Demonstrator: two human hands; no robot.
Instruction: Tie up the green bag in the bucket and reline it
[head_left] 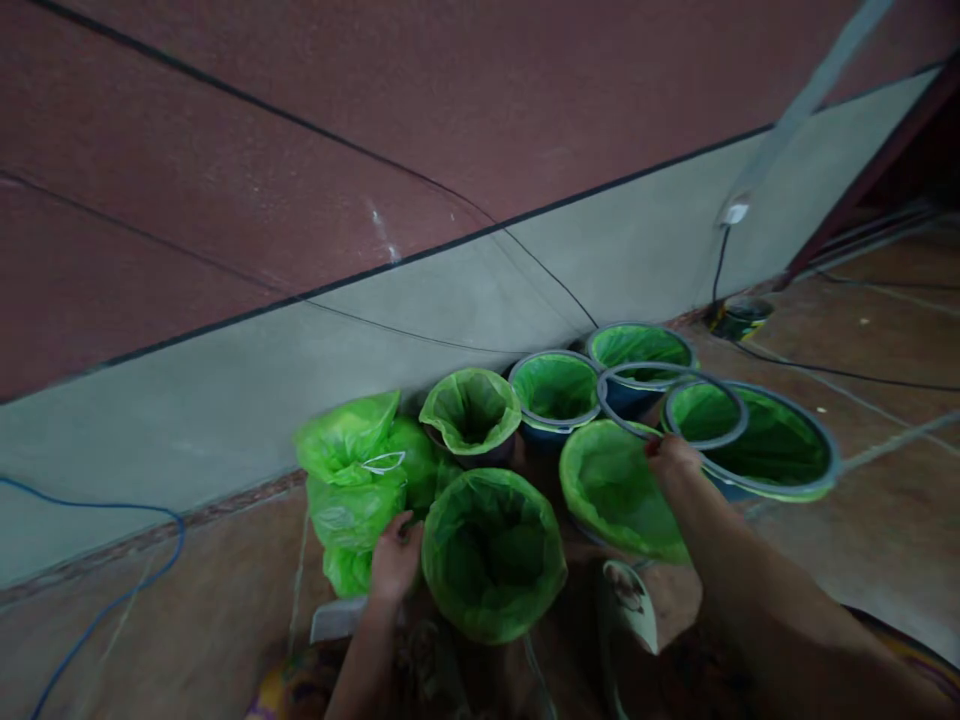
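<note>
My right hand point(675, 455) pinches a grey plastic ring point(733, 430) by its near edge. The ring hangs tilted over the bins at the right. Just below it stands a bin with a green liner point(611, 480), its bag folded over the mouth and no grey ring on it. My left hand point(396, 558) is low, fingers loosely curled and apart, with nothing visible in it. It is beside the nearest green-lined bin point(491, 560); whether it touches the bag edge I cannot tell. Left of it lie filled green bags point(352, 480), one with a white tie.
Other green-lined bins stand by the wall: one without a ring point(471, 415), and ringed ones point(555, 395), point(641, 345), point(780, 440). A small can point(742, 318) sits farther right. A blue cable point(176, 540) crosses the tiled floor at left. Dark cables hang along the wall.
</note>
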